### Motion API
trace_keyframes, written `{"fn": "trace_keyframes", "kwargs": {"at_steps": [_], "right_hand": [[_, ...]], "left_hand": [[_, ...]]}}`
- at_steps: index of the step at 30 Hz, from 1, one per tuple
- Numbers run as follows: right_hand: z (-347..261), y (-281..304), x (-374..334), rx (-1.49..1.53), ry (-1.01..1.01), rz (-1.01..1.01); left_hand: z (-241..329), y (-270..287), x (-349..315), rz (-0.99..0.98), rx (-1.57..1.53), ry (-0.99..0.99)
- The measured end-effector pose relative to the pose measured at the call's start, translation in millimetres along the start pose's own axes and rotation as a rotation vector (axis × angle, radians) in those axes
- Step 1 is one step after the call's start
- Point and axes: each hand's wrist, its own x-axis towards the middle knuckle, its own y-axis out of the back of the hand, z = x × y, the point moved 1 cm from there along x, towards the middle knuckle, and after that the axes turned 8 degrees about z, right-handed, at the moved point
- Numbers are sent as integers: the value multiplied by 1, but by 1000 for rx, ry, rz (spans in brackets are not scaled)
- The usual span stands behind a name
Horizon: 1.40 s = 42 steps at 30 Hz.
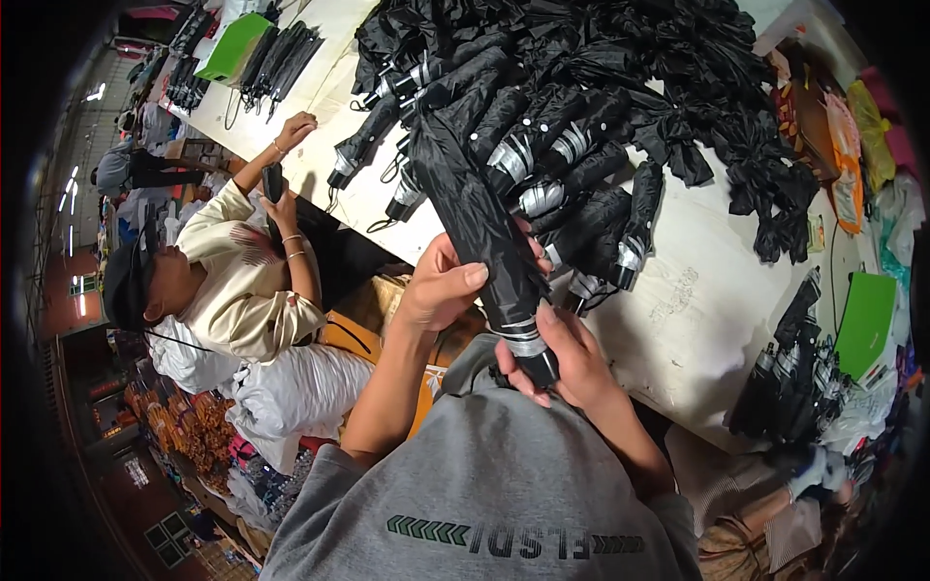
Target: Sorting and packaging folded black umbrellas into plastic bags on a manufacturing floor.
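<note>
A folded black umbrella (475,218) slants in front of my chest, its handle end with a silver band toward me. My left hand (448,284) is wrapped round the middle of its black cloth, thumb on top. Lower down, my right hand (562,356) grips it beside the silver band and the black handle. Beyond its far end, several more folded black umbrellas (572,126) lie on the white table (678,329), some showing silver inner cloth and black handles.
Loose black cloth (542,29) is heaped at the table's far side. At the left a co-worker (247,261) in a cream top holds a small dark thing. A green box (865,324) stands at the right beside bundled umbrellas (790,373); another green box (232,46) is at the far left.
</note>
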Motion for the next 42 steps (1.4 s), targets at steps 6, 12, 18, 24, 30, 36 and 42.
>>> {"fn": "trace_keyframes", "kwargs": {"at_steps": [6, 12, 18, 24, 30, 36, 42], "right_hand": [[1, 0, 3, -30, 33, -13], [-9, -2, 10, -172, -2, -8], [-10, -6, 6, -609, 270, 152], [-11, -10, 20, -772, 423, 160], [-10, -2, 24, -817, 192, 70], [-3, -5, 53, -923, 347, 208], [-13, 18, 73, -1167, 267, 196]], "left_hand": [[-10, 2, -3, -11, -68, -2], [-18, 12, -4, -74, -150, 33], [-27, 0, -9, -32, -26, 158], [-27, -19, 6, 245, -311, -24], [-30, -21, 7, 517, -163, 230], [-3, 10, 30, 491, 231, 131], [31, 122, 88, 637, 1216, -180]]}}
